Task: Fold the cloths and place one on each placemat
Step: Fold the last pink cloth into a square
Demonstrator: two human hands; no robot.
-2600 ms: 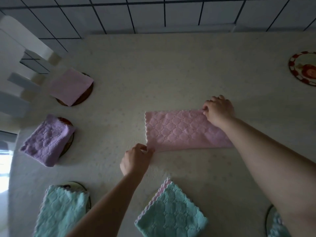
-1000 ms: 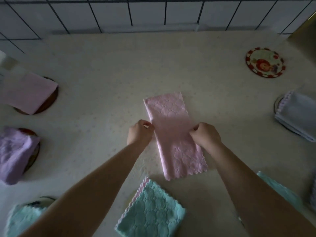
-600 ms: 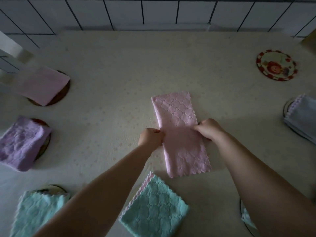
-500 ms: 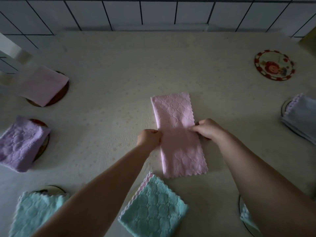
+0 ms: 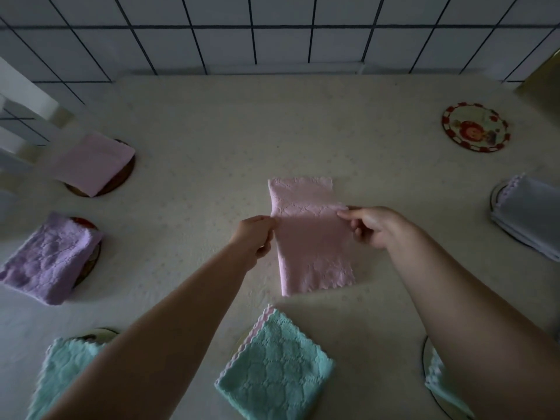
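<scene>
A long pink cloth [image 5: 309,237] lies lengthwise at the table's middle, its midsection raised. My left hand [image 5: 256,236] pinches its left edge and my right hand [image 5: 368,225] pinches its right edge at mid-length. A round red-patterned placemat [image 5: 475,131] at the far right has no cloth on it. Folded cloths rest on round placemats around the table: pink [image 5: 94,163], purple [image 5: 50,257], teal at near left [image 5: 63,371], teal at near centre [image 5: 274,366], grey at right [image 5: 528,212].
The table [image 5: 212,140] wears a cream patterned cover and meets a tiled wall [image 5: 272,31] at the back. A white chair [image 5: 21,116] stands at the far left. Another placemat with a teal cloth [image 5: 436,377] shows under my right forearm.
The pink cloth was turned from crosswise to lengthwise. Both hands slid to its long edges at mid-length and now lift the middle off the table.
</scene>
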